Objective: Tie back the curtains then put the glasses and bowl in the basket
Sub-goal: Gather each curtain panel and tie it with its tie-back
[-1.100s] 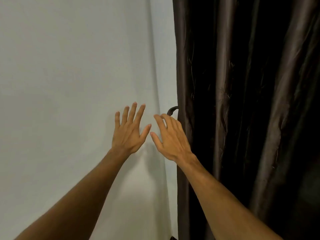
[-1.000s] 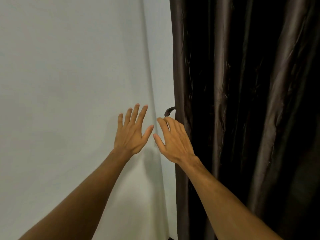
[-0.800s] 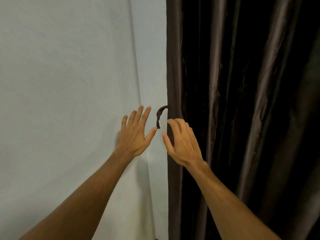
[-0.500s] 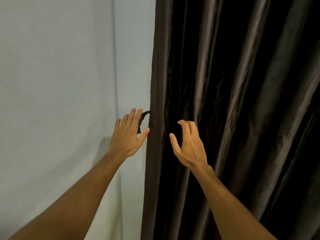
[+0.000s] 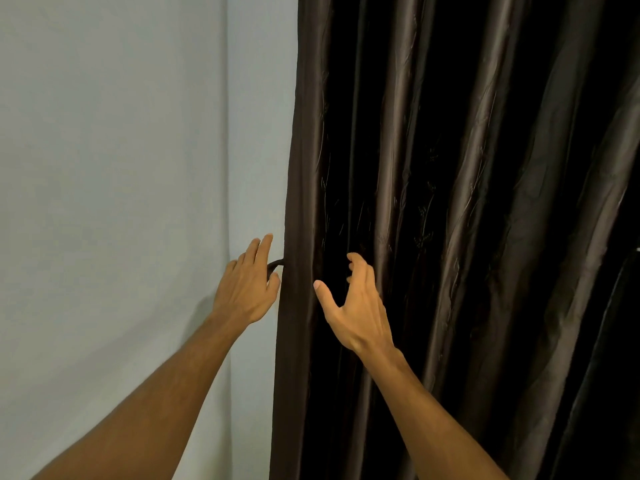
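Note:
A dark brown satin curtain hangs in folds over the right half of the view. A thin dark tieback strap loops out from its left edge. My left hand is at that strap, fingers spread, thumb and forefinger around the loop; a firm grip cannot be made out. My right hand hovers in front of the curtain's folds, fingers curled and apart, holding nothing. Glasses, bowl and basket are out of view.
A pale grey wall with an inner corner fills the left half. A second curtain edge shows at the far right.
The view has swung left to right, so the curtain fills more of it. My left hand reached the strap; my right hand moved across onto the curtain folds and curled its fingers.

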Demonstrator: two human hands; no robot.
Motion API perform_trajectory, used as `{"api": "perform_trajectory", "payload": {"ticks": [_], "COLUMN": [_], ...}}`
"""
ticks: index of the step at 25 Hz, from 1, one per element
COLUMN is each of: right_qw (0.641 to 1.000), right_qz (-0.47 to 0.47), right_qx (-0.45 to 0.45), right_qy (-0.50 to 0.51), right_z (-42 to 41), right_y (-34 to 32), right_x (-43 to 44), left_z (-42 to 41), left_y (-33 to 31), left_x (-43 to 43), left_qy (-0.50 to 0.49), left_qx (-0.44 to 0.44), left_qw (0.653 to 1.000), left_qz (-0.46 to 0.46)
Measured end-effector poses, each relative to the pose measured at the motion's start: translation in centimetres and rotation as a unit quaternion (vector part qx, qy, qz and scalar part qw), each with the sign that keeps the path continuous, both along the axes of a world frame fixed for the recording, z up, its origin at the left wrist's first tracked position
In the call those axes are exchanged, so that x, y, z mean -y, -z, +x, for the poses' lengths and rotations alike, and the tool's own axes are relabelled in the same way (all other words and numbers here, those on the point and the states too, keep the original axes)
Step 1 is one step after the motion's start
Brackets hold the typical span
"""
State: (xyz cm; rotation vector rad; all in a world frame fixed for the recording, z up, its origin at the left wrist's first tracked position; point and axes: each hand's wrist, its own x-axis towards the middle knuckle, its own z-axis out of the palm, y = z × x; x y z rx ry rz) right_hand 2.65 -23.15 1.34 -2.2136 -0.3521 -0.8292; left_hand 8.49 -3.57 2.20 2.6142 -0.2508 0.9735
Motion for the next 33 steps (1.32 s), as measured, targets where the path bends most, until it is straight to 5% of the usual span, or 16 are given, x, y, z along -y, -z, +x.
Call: {"api": "perform_trajectory", "payload": {"ticks": [7,16,23,29,33], "right_qw": [0.998,0.99,0.994,0.974,0.971], "right_qz": [-0.004,-0.045,0.015,-0.077,-0.062], "right_qx": [-0.064,-0.074,-0.107,-0.2,-0.229], "right_qy": [0.001,0.109,0.011,0.067,0.033], "right_z": [1.3,4.5,4.2,3.5,2.3], "right_y": [0.0,1.2,1.6,1.6,0.7], "right_x": [-2.4,-6.7,-8.3,-7.7,-6.5], "left_z": [2.4,1.1,-0.6,-1.3,-0.6], "left_y": [-1.7,-1.6,-2.0,-2.1,-2.8], "left_x": [1.0,3.0,4.1,5.6,7.0], "left_qy": [0.059,0.093,0.123,0.108,0.128], "left_qx": [-0.115,-0.123,-0.104,-0.183,-0.212], "left_qw": [0.989,0.959,0.97,0.97,0.956], "left_qz": [-0.078,-0.236,-0.181,-0.118,-0.158]}}
